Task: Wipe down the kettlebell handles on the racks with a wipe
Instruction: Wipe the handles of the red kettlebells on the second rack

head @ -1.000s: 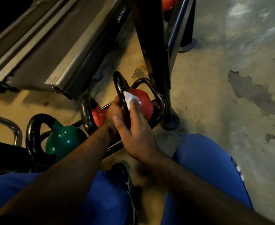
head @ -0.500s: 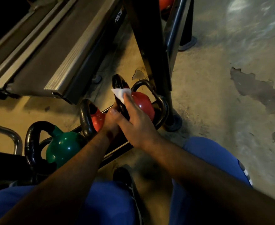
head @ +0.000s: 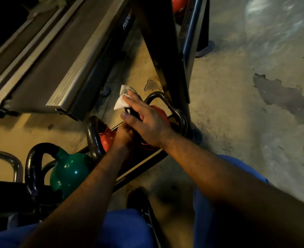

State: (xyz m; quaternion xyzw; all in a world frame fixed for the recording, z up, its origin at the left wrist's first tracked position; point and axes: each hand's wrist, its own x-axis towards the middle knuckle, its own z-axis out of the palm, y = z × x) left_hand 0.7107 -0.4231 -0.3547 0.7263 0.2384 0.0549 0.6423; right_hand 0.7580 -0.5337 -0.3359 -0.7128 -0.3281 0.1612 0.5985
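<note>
White wipe (head: pixel 122 99) is sitting under the fingertips (head: pixel 129 98) of our right hand (head: pixel 147 120), and we are pressing it against the top of the black handle (head: pixel 130 111) of the far red kettlebell (head: pixel 159 111). Right hand state: fingers are extended and only loosely curved, draped over the handle loop, not a full fist; the wipe is pinned between fingers and metal, with one free corner sticking out to the left, away from the palm. Thumb is spread and lying nearer to us.

Left hand (head: pixel 124 134) is reaching in beneath the right wrist, closed around something low on the same kettlebell or its handle base; which one, we cannot tell, since the right hand is covering it. We are judging it to be a steadying grip.

Key relation: the handle loop is standing upright, its long curve running away from us, so the wipe is sitting at the far, top end of the arc. The next stroke is likely calling for a drag along that curve.

Outward: a second red kettlebell (head: pixel 106 138) is sitting just beside the left wrist, its handle (head: pixel 92 138) not covered by either hand. A green kettlebell (head: pixel 68 172) is sitting further left on the same rack (head: pixel 144 161). Both are lying nearer the left arm. A treadmill (head: pixel 58 56) is standing behind the rack.
</note>
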